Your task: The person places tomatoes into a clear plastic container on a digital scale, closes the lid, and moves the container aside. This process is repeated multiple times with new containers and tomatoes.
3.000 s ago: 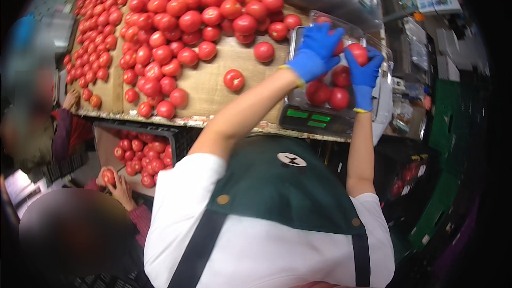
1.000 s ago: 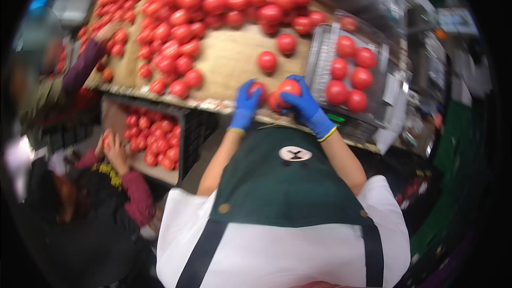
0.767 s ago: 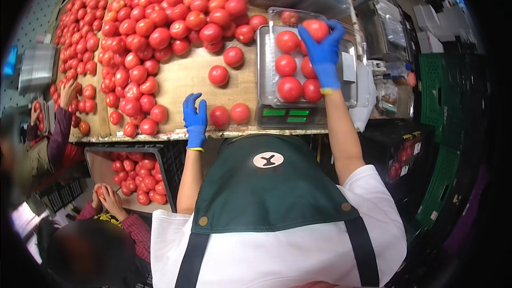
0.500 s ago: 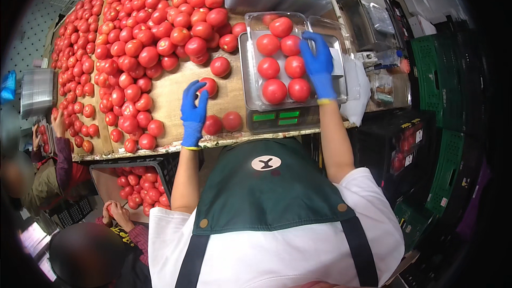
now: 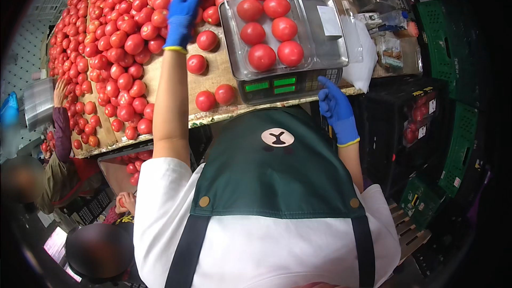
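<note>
My left hand (image 5: pixel 184 15), in a blue glove, reaches over the edge of the tomato pile (image 5: pixel 125 26). Its fingers are stretched out, and their tips are partly hidden among the fruit. Blue-gloved too, my right hand (image 5: pixel 337 109) hovers by the keypad of the scale (image 5: pixel 293 82). There the index finger points out, the others are loosely bent, and I see nothing in the hand. On the scale's metal pan lies an open clear plastic clamshell (image 5: pixel 266 69) holding several red tomatoes (image 5: pixel 277 7). Its lid is folded out to the right.
Loose tomatoes (image 5: pixel 205 101) lie between the pile and the scale. A white plastic bag (image 5: pixel 357 58) hangs at the scale's right. Green crates (image 5: pixel 434 48) and a black crate (image 5: pixel 400 133) stand at the right. Two people work at the left, one person's hand (image 5: pixel 60 92) by the tomatoes.
My left hand has left a loose tomato on the table and moved up to the pile. My right hand has withdrawn from the clamshell down to the scale's keypad. The view has shifted.
</note>
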Demonstrator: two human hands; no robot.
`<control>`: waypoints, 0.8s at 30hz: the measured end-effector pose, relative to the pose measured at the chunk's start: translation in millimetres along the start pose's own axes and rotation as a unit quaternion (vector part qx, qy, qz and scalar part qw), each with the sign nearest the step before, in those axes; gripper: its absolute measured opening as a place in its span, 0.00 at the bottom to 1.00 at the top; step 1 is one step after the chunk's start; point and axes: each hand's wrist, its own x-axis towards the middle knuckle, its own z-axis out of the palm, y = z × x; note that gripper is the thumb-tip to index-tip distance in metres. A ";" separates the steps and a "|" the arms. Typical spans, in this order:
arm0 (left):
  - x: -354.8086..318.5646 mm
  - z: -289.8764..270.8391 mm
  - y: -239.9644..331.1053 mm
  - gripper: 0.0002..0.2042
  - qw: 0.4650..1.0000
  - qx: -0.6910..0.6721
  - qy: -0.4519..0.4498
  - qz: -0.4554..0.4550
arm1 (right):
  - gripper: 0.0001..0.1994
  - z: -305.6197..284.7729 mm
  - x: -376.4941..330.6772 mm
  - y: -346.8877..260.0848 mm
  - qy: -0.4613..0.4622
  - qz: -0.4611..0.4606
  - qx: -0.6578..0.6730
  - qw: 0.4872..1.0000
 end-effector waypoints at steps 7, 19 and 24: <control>55.8 53.5 -51.1 0.17 0.990 0.068 -0.076 -0.094 | 0.17 -3.3 61.3 -6.2 0.028 -0.030 0.121 0.992; -22.1 49.9 -14.4 0.11 0.885 0.401 0.101 0.216 | 0.23 -28.5 62.1 -59.7 0.091 0.110 -0.270 0.952; -67.6 -26.0 -20.6 0.09 0.923 0.327 0.174 0.102 | 0.11 67.4 31.3 -85.9 -0.045 -0.229 -0.491 0.839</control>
